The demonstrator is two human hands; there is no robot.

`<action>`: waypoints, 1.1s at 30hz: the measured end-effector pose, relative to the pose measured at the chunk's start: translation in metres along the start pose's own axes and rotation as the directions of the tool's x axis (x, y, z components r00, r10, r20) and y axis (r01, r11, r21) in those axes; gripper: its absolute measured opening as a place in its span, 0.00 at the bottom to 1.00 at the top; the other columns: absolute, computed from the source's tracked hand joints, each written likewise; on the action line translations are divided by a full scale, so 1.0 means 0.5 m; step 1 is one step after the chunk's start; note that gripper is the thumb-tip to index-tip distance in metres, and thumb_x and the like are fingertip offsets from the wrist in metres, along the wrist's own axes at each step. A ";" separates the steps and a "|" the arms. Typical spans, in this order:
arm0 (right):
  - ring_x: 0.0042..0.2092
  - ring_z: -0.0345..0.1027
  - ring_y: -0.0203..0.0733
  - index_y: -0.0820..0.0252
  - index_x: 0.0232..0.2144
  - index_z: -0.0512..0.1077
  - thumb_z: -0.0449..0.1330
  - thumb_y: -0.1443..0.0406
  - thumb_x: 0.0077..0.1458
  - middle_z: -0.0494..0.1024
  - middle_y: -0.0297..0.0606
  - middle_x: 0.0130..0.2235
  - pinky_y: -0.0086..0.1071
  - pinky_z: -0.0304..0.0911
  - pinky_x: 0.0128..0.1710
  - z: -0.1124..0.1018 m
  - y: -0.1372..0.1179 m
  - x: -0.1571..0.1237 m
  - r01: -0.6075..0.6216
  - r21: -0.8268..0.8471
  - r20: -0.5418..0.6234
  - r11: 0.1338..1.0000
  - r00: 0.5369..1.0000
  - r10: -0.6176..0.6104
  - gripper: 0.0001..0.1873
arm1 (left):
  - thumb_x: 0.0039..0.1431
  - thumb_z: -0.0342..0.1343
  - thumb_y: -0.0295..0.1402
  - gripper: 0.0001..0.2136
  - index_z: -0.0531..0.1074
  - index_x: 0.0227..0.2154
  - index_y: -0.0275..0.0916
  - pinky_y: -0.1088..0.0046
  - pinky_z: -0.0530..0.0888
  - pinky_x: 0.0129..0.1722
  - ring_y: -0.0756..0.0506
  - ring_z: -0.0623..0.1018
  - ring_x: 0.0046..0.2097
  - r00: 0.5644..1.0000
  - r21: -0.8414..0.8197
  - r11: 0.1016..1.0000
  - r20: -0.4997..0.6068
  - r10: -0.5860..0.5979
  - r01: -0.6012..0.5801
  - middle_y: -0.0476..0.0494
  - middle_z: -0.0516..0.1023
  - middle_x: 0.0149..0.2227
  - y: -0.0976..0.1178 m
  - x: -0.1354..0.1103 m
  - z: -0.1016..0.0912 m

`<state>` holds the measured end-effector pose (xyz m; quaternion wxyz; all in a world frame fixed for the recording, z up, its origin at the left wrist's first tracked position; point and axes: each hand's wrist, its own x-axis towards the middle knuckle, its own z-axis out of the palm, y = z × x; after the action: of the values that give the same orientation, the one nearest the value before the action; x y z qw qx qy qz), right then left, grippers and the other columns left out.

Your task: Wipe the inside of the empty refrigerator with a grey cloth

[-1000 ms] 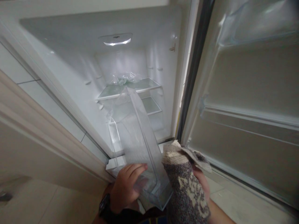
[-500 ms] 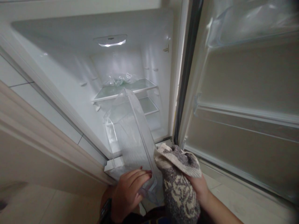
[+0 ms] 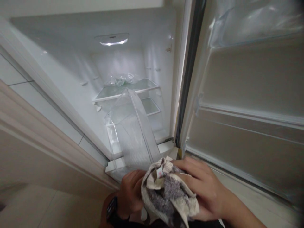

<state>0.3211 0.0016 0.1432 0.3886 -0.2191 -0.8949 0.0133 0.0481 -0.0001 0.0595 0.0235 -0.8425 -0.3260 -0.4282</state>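
Observation:
A clear plastic fridge door bin [image 3: 133,129] stands on end in front of the open fridge. My left hand [image 3: 129,194] grips its lower end, partly hidden behind the cloth. My right hand [image 3: 201,188] is closed on a grey and cream patterned cloth [image 3: 166,194] and presses it against the bottom of the bin. A dark watch sits on my left wrist.
The fridge interior [image 3: 71,79] is lit, with glass shelves [image 3: 125,90] and crumpled clear plastic at the back. The open door [image 3: 249,95] stands on the right with an upper bin and bare rails. A beige panel [image 3: 42,133] and tiled floor lie on the left.
My right hand has turned over and come down across the cloth, bunching it low over the bin's bottom end and covering most of my left hand. The bin has barely moved.

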 end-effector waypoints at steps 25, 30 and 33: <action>0.42 0.70 0.49 0.49 0.62 0.71 0.64 0.58 0.58 0.78 0.42 0.59 0.41 0.70 0.39 0.011 -0.075 0.003 -0.184 -0.134 0.144 0.974 0.968 0.203 0.29 | 0.70 0.43 0.40 0.15 0.73 0.46 0.40 0.66 0.81 0.40 0.43 0.83 0.42 0.996 0.169 0.985 -0.071 0.053 -0.040 0.39 0.83 0.40 -0.010 -0.054 -0.003; 0.45 0.70 0.47 0.49 0.59 0.74 0.61 0.63 0.61 0.81 0.42 0.54 0.40 0.70 0.43 -0.002 -0.028 -0.015 -0.282 -0.165 0.133 0.945 0.943 0.305 0.23 | 0.71 0.43 0.39 0.15 0.72 0.46 0.40 0.67 0.81 0.38 0.44 0.83 0.40 0.996 0.130 0.990 -0.063 0.066 -0.057 0.40 0.83 0.38 0.001 -0.032 0.003; 0.44 0.71 0.46 0.49 0.59 0.73 0.60 0.61 0.62 0.81 0.43 0.54 0.39 0.69 0.42 -0.013 -0.030 -0.007 -0.214 -0.140 0.117 0.967 0.966 0.230 0.22 | 0.70 0.44 0.38 0.14 0.73 0.47 0.41 0.67 0.81 0.37 0.43 0.83 0.39 0.996 0.122 0.991 -0.074 0.056 -0.047 0.40 0.83 0.38 0.002 -0.030 0.004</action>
<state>0.3217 -0.0143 0.1483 0.3100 -0.3409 -0.8874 0.0145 0.0437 -0.0084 0.0474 0.0978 -0.8306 -0.3282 -0.4391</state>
